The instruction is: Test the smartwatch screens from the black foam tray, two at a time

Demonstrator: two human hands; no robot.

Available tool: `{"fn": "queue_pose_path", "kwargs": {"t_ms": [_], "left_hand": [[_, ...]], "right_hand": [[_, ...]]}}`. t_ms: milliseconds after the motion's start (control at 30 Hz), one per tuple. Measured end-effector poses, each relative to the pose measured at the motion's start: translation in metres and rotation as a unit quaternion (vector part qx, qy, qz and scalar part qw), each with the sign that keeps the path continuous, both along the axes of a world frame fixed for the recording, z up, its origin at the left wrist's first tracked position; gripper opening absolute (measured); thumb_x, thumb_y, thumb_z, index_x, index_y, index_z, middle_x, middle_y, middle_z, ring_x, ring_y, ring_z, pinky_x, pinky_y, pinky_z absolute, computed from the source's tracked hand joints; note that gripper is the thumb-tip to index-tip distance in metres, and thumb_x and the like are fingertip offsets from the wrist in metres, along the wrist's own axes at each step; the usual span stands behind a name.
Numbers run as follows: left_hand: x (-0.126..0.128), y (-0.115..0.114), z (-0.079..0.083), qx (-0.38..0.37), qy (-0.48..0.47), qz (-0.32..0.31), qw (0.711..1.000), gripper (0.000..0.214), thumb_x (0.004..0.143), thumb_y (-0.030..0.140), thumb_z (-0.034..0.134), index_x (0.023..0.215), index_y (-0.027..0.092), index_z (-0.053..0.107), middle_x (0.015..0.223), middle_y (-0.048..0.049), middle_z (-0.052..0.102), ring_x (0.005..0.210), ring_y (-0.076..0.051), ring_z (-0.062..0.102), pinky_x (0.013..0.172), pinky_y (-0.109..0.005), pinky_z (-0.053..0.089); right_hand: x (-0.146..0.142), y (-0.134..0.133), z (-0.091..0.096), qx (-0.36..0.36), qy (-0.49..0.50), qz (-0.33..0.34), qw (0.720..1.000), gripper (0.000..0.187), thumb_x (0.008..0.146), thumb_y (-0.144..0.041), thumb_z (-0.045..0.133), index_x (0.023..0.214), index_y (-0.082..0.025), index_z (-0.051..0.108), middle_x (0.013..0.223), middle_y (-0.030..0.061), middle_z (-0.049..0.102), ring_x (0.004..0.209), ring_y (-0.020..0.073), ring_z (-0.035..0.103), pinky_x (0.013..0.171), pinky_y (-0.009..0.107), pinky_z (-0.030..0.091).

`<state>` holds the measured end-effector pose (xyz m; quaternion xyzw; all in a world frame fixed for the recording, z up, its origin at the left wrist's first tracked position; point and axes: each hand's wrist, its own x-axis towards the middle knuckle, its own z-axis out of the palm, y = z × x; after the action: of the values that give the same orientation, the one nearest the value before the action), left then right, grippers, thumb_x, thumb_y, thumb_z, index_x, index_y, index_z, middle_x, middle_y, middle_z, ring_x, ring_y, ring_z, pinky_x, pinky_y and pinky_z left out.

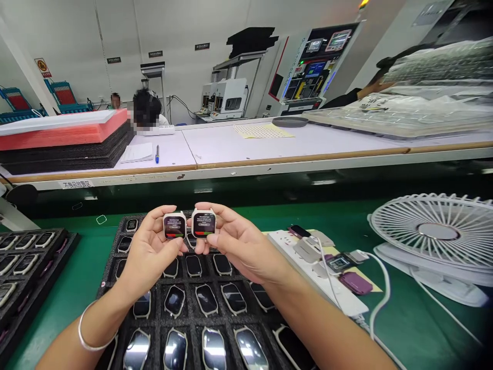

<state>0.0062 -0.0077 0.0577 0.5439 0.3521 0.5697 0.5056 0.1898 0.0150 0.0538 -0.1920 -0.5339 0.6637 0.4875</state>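
Left hand [148, 252]: closed, fingers and thumb gripping a smartwatch [174, 226] by its edges, lit screen facing the camera.
Right hand [234, 245]: closed the same way on a second smartwatch [204, 223], held just beside the first, above the tray.
Below hands: black foam tray [190, 303] holding rows of watches.
Near left: second black tray [57, 257] of watches.
Right: white power strip [339, 295], white desk fan [435, 231], both on green bench mat [408, 318].

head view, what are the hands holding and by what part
The left hand holds one smartwatch body, the right hand a second smartwatch body, each by its case edges in the fingers, screens facing the camera.
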Motion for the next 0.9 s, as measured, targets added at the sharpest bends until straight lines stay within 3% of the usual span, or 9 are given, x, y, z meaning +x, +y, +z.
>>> {"fn": "queue_pose_path", "kwargs": {"t_ms": [167, 367, 700, 900], "left_hand": [[0.0003, 0.0005, 0.0000, 0.000, 0.006, 0.005, 1.000, 0.041, 0.079, 0.018, 0.072, 0.116, 0.022, 0.055, 0.094, -0.0012, 0.069, 0.065, -0.009, 0.066, 0.063, -0.022, 0.058], [-0.0005, -0.0010, -0.0040, -0.010, -0.012, -0.025, 1.000, 0.041, 0.083, 0.021, 0.069, 0.123, 0.022, 0.056, 0.107, -0.0052, 0.069, 0.075, -0.014, 0.073, 0.075, -0.029, 0.062], [-0.0003, -0.0027, -0.0063, -0.054, -0.013, -0.031, 0.998, 0.032, 0.088, 0.029, 0.065, 0.118, 0.021, 0.062, 0.108, -0.0066, 0.071, 0.072, -0.019, 0.075, 0.070, -0.033, 0.064], [-0.0013, -0.0017, -0.0067, -0.041, -0.027, -0.036, 0.998, 0.034, 0.086, 0.027, 0.066, 0.119, 0.021, 0.062, 0.105, -0.0064, 0.071, 0.072, -0.020, 0.075, 0.070, -0.034, 0.064]], "right_hand": [[-0.0006, 0.0014, -0.0017, -0.001, -0.005, -0.003, 1.000, 0.042, 0.082, -0.017, 0.071, 0.122, -0.023, 0.060, 0.093, 0.0016, 0.065, 0.069, 0.0114, 0.065, 0.066, 0.027, 0.051], [-0.0018, 0.0023, 0.0014, -0.024, -0.005, -0.023, 0.999, 0.043, 0.075, -0.013, 0.073, 0.115, -0.023, 0.060, 0.093, 0.0002, 0.063, 0.064, 0.0090, 0.059, 0.064, 0.026, 0.050], [-0.0021, 0.0046, -0.0021, -0.023, -0.020, -0.041, 0.999, 0.030, 0.079, -0.027, 0.076, 0.106, -0.021, 0.062, 0.080, -0.0026, 0.059, 0.052, 0.0056, 0.048, 0.049, 0.021, 0.041], [-0.0027, 0.0029, 0.0005, -0.017, -0.015, -0.043, 0.999, 0.036, 0.075, -0.023, 0.078, 0.107, -0.022, 0.062, 0.085, -0.0009, 0.059, 0.057, 0.0072, 0.048, 0.051, 0.022, 0.046]]}}
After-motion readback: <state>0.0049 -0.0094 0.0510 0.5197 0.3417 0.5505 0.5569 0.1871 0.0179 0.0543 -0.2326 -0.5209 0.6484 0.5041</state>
